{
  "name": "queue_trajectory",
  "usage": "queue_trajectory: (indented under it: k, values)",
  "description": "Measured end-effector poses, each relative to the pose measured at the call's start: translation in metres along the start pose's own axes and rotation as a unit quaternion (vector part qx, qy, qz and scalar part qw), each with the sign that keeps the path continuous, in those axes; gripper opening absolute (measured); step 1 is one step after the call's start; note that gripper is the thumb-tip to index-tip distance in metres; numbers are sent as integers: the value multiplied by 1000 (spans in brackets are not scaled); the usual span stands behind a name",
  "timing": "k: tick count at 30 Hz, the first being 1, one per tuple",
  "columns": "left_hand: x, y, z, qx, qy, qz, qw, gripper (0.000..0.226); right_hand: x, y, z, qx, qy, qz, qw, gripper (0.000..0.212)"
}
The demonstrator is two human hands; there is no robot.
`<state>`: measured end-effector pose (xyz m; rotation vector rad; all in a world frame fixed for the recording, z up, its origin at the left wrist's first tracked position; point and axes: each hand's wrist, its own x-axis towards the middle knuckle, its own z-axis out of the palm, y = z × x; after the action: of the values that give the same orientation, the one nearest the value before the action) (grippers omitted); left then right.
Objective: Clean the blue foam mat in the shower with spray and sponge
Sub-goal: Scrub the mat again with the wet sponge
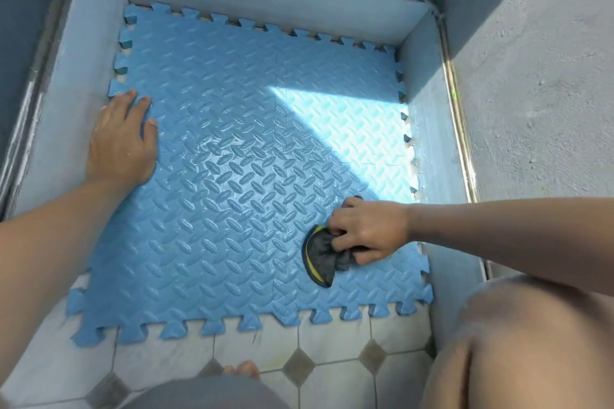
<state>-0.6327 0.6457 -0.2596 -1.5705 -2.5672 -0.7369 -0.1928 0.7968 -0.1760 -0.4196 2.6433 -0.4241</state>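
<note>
The blue foam mat (232, 176) with a raised tread pattern and jigsaw edges lies flat on the shower floor. A wet sheen shows near its middle. My left hand (121, 139) rests flat on the mat's left edge, fingers spread. My right hand (368, 231) grips a dark grey sponge with a yellow layer (320, 257), pressed on the mat near its front right corner. No spray bottle is in view.
Pale walls (428, 103) close in the mat on the left, back and right. White floor tiles with grey diamonds (332, 359) lie in front. My knees (518, 342) and toes (242, 370) are at the bottom. Sunlight falls on the mat's right half.
</note>
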Motion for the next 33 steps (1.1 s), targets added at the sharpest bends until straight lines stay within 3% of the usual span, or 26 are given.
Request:
queue_trajectory:
  k: [2,5,7,10,13,16,18,20,22,25,27,30,31,33]
  values:
    - [0,0,0,-2,-2,0,1000,45,-18,28,-6,-16,35,132,991,27]
    - [0,0,0,-2,-5,0,1000,45,-42,65,-21,37,75,358,930,27]
    - [0,0,1,-3,-8,-4,1000,45,-49,79,-27,64,68,432,897,28]
    - [0,-1,2,-3,-5,-8,1000,43,-51,70,-28,35,27,370,928,26]
    - [0,-2,3,-1,-6,-12,1000,43,-51,32,-17,11,-71,161,984,31]
    - [1,-5,5,2,0,-4,1000,45,-46,-15,7,23,-120,-39,992,31]
    - [1,-3,3,0,1,3,1000,45,-43,-24,18,35,-118,-72,990,31]
    - [1,-1,1,-1,-1,-3,1000,45,-42,-4,12,39,-73,-11,996,31]
    - [1,1,-1,5,-11,-10,1000,44,-38,29,-6,43,19,126,991,30]
    - [1,4,-4,2,-15,-6,1000,44,-37,79,-32,75,147,380,910,25]
    - [1,3,-4,1,-12,-3,1000,43,-30,98,-38,106,178,496,843,30]
    - [2,2,-2,2,-12,2,1000,43,1,89,-33,114,200,544,807,32]
    - [3,3,-2,2,-13,1,1000,42,15,75,-31,115,216,528,813,29]
    - [1,2,-2,2,-11,-1,1000,42,41,37,-26,121,240,429,862,31]
